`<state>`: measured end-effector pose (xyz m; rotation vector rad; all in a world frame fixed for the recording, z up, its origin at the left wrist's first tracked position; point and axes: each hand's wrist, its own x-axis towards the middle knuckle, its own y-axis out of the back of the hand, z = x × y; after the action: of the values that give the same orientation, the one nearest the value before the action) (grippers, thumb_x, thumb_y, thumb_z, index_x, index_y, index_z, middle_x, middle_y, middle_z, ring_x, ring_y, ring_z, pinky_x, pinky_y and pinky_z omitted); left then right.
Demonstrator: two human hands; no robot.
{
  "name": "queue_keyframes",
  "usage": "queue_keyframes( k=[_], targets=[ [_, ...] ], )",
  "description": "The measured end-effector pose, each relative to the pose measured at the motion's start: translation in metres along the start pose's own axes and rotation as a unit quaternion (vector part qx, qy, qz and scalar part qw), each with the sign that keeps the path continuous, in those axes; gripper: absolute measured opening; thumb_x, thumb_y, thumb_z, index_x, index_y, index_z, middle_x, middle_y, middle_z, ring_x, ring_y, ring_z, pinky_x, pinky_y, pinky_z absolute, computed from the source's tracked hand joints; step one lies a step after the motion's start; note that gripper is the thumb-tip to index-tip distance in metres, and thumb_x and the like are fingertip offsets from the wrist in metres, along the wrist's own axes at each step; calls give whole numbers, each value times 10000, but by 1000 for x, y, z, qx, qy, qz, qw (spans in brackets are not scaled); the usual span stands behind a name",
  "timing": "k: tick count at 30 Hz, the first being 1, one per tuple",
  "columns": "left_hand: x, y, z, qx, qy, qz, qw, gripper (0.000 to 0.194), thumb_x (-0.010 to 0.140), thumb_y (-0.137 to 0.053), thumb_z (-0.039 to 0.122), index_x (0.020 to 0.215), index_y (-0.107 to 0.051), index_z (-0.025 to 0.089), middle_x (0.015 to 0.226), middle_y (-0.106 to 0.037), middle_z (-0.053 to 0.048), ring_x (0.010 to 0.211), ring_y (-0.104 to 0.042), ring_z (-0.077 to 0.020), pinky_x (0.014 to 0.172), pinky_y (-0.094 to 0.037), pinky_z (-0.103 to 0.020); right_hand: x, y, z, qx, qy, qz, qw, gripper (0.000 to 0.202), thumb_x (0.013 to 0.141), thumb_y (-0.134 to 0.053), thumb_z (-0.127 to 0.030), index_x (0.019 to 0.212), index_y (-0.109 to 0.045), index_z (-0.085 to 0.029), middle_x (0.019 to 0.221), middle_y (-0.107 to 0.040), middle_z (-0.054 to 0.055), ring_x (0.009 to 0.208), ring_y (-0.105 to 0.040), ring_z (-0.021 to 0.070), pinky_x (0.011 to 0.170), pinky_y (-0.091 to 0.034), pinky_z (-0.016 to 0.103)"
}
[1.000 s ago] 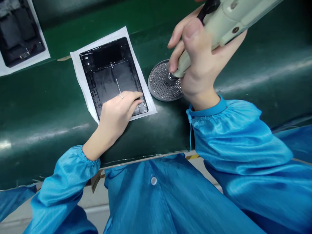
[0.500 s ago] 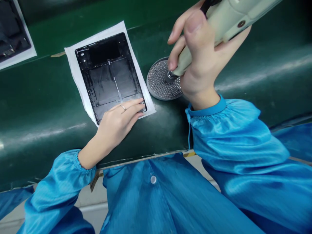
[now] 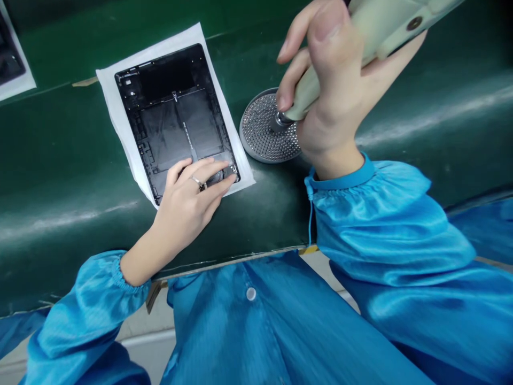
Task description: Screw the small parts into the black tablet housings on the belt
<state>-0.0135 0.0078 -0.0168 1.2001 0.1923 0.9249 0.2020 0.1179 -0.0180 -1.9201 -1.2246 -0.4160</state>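
Observation:
A black tablet housing [image 3: 180,123] lies on a white sheet [image 3: 114,115] at the left of the middle. My left hand [image 3: 190,195] rests on the housing's lower end with its fingers spread and nothing in its grasp. My right hand [image 3: 332,80] is wrapped round a pale green electric screwdriver [image 3: 385,32]. The tool's tip reaches down into a round dish [image 3: 262,131] with a dotted metal plate, just right of the sheet; whether a screw sits on the tip cannot be seen.
The green mat [image 3: 72,160] covers the bench, whose front edge runs near my body. Part of another dark housing on a white sheet [image 3: 26,80] shows at the upper left. Blue cloth shows at both sides.
My left hand's fingers have spread and shifted on the lower end of the housing. The view has shifted slightly, so the second housing shows less. The right hand still holds the screwdriver at the dish.

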Motion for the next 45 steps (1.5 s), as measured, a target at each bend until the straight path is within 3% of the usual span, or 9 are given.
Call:
queue_keyframes(
  k=[5, 15, 20, 25, 30, 33, 37, 42, 45],
  targets=[
    [0, -2, 4, -18, 28, 19, 999, 280, 1116, -653, 129, 1318, -790, 268, 1451, -789, -78, 1294, -770, -265, 1188, -472, -524, 0, -3, -4, 41, 15, -10, 999, 466, 845, -913, -602, 872, -682, -198, 739, -728, -64, 555, -664, 55, 357, -369, 99],
    [2, -6, 5, -20, 22, 13, 999, 219, 1113, -661, 139, 1252, -794, 245, 1495, -764, -77, 1433, -701, -334, 1241, -428, -602, -1, -6, -3, 9, -7, 31, 999, 615, 734, -939, -739, 833, -676, -191, 692, -687, -59, 513, -625, 66, 317, -319, 137],
    [7, -4, 6, -74, 42, 16, 996, 191, 1111, -669, 127, 1232, -770, 235, 1431, -790, -77, 1363, -739, -280, 1277, -404, -578, -2, -3, -8, -6, -32, 3, 999, 571, 766, -934, -713, 848, -701, -198, 739, -698, -77, 540, -621, 40, 373, -368, 118],
    [19, 1, 4, -179, 44, 38, 982, 185, 1104, -639, 104, 1165, -781, 204, 1197, -824, -76, 1134, -789, -204, 1017, -614, -372, -1, 2, -14, -17, -43, -18, 999, 562, 757, -911, -730, 870, -695, -223, 746, -717, -77, 556, -645, 65, 381, -392, 155],
    [35, 11, -5, -214, 67, -12, 974, 141, 1028, -729, 106, 1061, -810, 218, 1055, -831, -38, 941, -783, -186, 840, -629, -318, 0, 6, -18, -40, -43, -45, 997, 522, 798, -865, -729, 874, -712, -236, 752, -694, -81, 515, -594, 39, 394, -415, 154],
    [47, 19, -13, -197, 72, -54, 976, 150, 986, -755, 96, 1018, -833, 219, 996, -823, -32, 814, -750, -169, 754, -617, -309, 0, 2, -14, -28, -37, -39, 998, 520, 795, -875, -717, 859, -710, -229, 734, -680, -78, 487, -537, 29, 378, -387, 158],
    [59, 21, -20, -145, 30, -86, 985, 177, 984, -734, 99, 991, -857, 225, 991, -834, -36, 831, -771, -195, 793, -631, -354, -2, -7, -7, 1, 13, 17, 1000, 564, 826, -864, -726, 824, -681, -193, 688, -648, -61, 428, -416, 13, 326, -257, 180],
    [53, 17, -14, -94, 28, -109, 989, 210, 1052, -667, 192, 997, -867, 224, 1088, -814, -66, 922, -769, -226, 835, -618, -385, -3, -3, 1, 37, 1, -14, 999, 433, 901, -890, -574, 881, -676, -198, 738, -685, -43, 558, -617, 80, 349, -322, 168],
    [41, 16, -8, -20, 30, -103, 994, 228, 1088, -638, 227, 1056, -864, 239, 1167, -799, -79, 958, -738, -247, 807, -569, -408, -1, 1, 6, 41, 20, -23, 999, 360, 937, -894, -491, 888, -691, -198, 755, -688, -50, 507, -559, 60, 332, -312, 177]
  ],
)
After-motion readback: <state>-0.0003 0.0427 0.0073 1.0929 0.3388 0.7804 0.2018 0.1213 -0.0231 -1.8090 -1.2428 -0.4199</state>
